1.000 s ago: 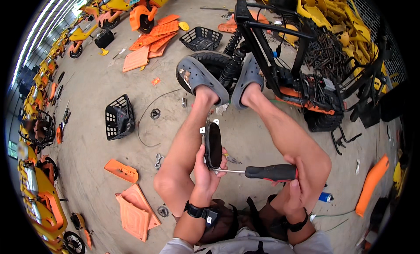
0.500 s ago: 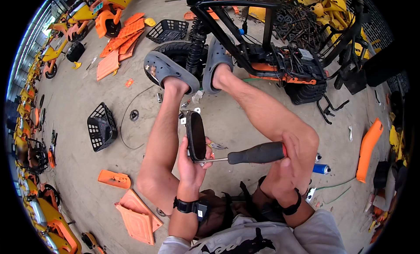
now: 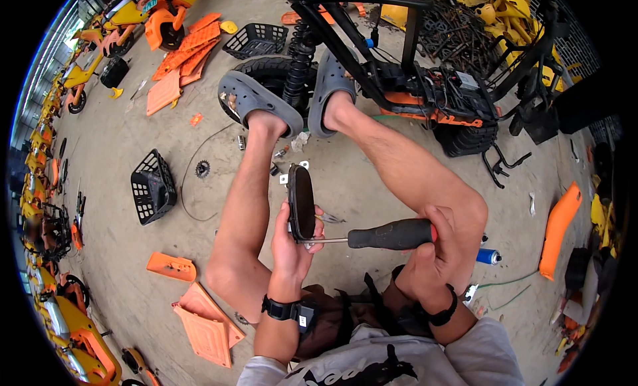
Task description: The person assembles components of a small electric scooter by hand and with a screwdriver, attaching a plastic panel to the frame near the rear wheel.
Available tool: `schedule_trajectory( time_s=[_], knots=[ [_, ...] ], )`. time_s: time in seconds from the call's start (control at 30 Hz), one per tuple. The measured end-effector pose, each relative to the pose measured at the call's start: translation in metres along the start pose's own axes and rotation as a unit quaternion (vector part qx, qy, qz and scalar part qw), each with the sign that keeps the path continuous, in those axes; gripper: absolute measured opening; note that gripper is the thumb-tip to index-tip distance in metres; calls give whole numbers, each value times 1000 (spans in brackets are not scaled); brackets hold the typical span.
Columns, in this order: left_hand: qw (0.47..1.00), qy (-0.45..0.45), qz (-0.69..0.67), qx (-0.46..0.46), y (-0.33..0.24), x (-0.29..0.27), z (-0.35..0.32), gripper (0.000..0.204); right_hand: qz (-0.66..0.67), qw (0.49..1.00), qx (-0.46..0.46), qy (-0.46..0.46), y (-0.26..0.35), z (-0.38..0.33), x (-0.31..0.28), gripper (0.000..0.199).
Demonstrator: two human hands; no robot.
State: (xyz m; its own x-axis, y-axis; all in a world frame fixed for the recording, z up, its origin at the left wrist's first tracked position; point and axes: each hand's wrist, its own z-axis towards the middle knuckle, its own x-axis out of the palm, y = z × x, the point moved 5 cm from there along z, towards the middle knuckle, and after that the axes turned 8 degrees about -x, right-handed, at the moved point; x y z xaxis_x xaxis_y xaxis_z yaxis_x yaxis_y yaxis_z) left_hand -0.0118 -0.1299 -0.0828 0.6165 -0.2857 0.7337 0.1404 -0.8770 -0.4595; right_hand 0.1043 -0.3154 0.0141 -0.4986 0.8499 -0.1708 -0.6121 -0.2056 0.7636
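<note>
My left hand [image 3: 290,256] grips an oblong black part [image 3: 303,203] with a dark, smooth face and a raised rim; small pale tabs stick out at its far end. In my right hand [image 3: 435,260] is the end of a screwdriver [image 3: 391,235] with a thick black handle and a red cap. Its shaft lies level, pointing left, and the tip reaches the near end of the black part by my left fingers. Whether the tip sits in a screw is too small to tell. Beyond my left fingers, pliers [image 3: 331,218] lie on the floor.
A stripped black scooter frame [image 3: 352,60] stands ahead, by my feet. Black baskets [image 3: 153,188], orange panels [image 3: 206,326], a small sprocket [image 3: 202,167] and a blue spray can [image 3: 488,256] lie around me. Yellow scooters [image 3: 80,333] line the left side.
The black part has shifted slightly to the right and away in the picture. My right hand has changed its hold a little at the screwdriver's end, with the thumb more raised.
</note>
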Motion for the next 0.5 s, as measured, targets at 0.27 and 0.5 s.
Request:
schedule_trajectory(
  time_s=[0.27,0.5],
  knots=[
    [1000,13,-12,-21,5,-7,5,36,71,993,94,12,-2,-2,0,44],
    [999,13,-14,-32,6,-6,5,38,144,982,117,-31,-3,-3,3,38]
  ],
)
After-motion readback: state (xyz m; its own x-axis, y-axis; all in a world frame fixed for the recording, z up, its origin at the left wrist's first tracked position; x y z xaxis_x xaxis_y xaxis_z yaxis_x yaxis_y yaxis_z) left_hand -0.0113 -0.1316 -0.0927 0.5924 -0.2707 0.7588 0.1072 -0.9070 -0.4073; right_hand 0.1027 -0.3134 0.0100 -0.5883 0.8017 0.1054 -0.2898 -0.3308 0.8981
